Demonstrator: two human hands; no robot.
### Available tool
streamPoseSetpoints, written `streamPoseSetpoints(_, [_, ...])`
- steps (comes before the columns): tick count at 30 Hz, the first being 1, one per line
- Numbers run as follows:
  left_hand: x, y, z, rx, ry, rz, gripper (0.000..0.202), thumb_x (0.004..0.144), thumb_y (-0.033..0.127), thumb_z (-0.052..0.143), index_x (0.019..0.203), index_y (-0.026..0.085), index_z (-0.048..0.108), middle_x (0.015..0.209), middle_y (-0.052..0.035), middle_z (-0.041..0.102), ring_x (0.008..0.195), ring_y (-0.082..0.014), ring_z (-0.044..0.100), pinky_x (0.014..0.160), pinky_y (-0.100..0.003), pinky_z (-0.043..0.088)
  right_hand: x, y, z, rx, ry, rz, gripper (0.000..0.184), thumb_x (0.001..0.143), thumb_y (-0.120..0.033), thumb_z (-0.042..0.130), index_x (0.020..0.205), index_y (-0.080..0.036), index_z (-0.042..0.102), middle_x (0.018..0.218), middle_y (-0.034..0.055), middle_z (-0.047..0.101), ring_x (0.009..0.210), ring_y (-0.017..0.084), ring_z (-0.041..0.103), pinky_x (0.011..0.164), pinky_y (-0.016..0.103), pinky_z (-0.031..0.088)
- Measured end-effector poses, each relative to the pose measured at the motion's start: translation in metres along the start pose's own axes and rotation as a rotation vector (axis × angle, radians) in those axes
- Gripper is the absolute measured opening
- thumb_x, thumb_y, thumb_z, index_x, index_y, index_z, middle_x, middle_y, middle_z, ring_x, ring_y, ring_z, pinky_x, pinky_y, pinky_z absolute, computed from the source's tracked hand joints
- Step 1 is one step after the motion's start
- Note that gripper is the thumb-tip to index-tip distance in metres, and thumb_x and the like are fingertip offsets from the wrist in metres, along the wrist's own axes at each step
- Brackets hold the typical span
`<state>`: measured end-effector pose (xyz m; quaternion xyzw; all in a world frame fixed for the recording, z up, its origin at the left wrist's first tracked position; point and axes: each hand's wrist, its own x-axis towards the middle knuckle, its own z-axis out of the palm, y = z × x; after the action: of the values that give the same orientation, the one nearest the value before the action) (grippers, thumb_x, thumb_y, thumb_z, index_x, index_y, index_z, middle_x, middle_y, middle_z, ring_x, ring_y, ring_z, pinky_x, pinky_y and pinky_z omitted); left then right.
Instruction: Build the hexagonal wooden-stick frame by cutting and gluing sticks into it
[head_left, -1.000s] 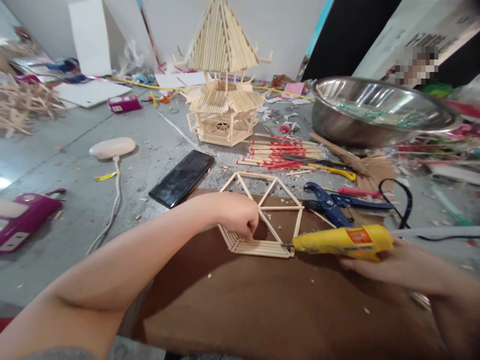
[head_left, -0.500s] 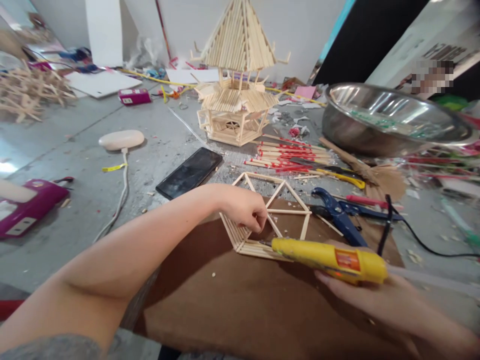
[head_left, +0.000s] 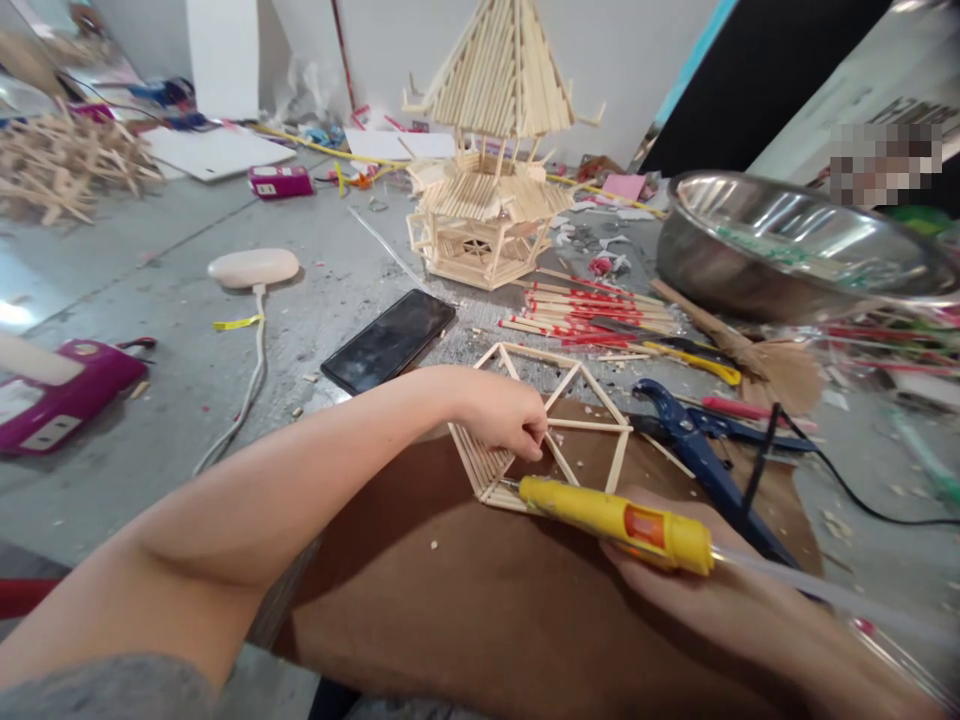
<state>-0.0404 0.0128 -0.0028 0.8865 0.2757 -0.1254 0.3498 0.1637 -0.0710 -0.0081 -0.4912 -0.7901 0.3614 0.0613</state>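
My right hand [head_left: 652, 580] is wrapped round a yellow hot glue gun [head_left: 600, 510] with a clear glue stick out of its back. Its nozzle points left, at the near-left corner of a hexagonal frame of wooden sticks [head_left: 589, 426]. Spokes cross this frame, and its left and near sections carry rows of parallel sticks. Over the frame's left part rests my left hand [head_left: 506, 412], fingers curled and closed; whatever they pinch is hidden. The frame lies partly on a brown board [head_left: 420, 620].
Behind stands a stick pagoda [head_left: 491, 200]. A phone [head_left: 388, 340], red-tipped sticks [head_left: 585, 312], a yellow cutter [head_left: 697, 362] and a blue-handled cutting tool [head_left: 690, 450] lie around the frame. A steel basin [head_left: 750, 250] is at right, a purple power strip [head_left: 71, 395] at left.
The glue gun has moved left along the near edge, its nozzle now closer to the frame's near-left corner. My left hand stays over the frame. The view has shifted slightly.
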Motion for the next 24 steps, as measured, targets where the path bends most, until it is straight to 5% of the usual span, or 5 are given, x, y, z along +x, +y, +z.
streamPoseSetpoints(7, [0.0004, -0.0004, 0.0006, -0.009, -0.011, 0.002, 0.023, 0.072, 0.029, 0.045, 0.082, 0.014, 0.060, 0.079, -0.0041, 0.063, 0.062, -0.0095, 0.051, 0.056, -0.020, 0.037, -0.0007, -0.0016, -0.0009, -0.001, -0.100, 0.015, 0.013, 0.073, -0.029, 0.040, 0.068, -0.020, 0.048, 0.059, -0.0003, 0.054, 0.052, 0.012, 0.051, 0.049, 0.022, 0.040])
streamPoseSetpoints(24, [-0.0011, 0.0023, -0.0005, -0.023, -0.028, -0.024, 0.023, 0.073, 0.028, 0.045, 0.083, 0.014, 0.060, 0.083, -0.0037, 0.063, 0.065, -0.0090, 0.051, 0.057, -0.019, 0.037, -0.0014, 0.0008, -0.0045, 0.012, -0.101, -0.072, 0.010, 0.071, -0.027, 0.041, 0.065, -0.021, 0.046, 0.056, -0.0013, 0.052, 0.048, 0.011, 0.048, 0.045, 0.021, 0.037])
